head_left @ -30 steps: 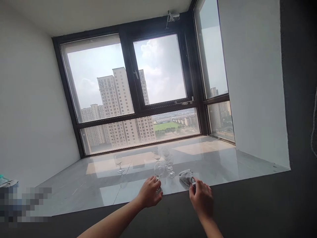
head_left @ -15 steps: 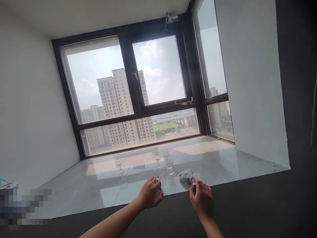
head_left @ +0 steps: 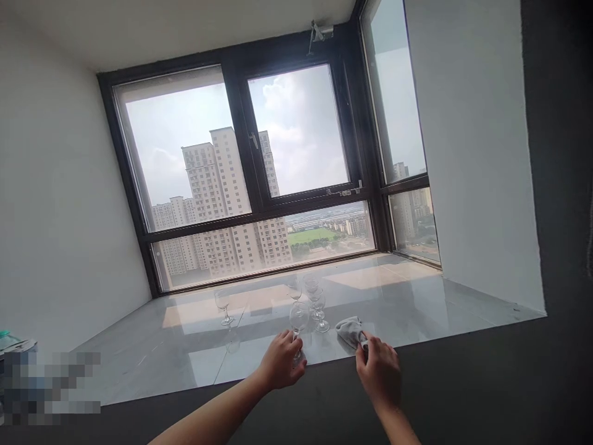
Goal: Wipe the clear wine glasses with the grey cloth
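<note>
My left hand [head_left: 283,360] is closed around the stem of a clear wine glass [head_left: 299,316] near the sill's front edge. Its bowl points up above my fingers, and my hand hides part of the stem. To the right, my right hand [head_left: 380,366] grips one end of a grey cloth [head_left: 351,332]; the rest of the cloth lies bunched on the sill. Just behind the held glass stand several more glasses, among them one wine glass [head_left: 319,307] at the right of the group. Farther left, a single wine glass [head_left: 223,304] stands upright by itself.
The glossy tiled window sill [head_left: 152,352] ends at a front edge below my hands. A dark-framed window [head_left: 296,133] rises behind it, with white walls [head_left: 482,154] at both sides. Some items [head_left: 13,343], partly blurred out, are at the far left.
Almost nothing differs. The whole view has shifted very slightly; both hands keep their holds on the wine glass and the cloth.
</note>
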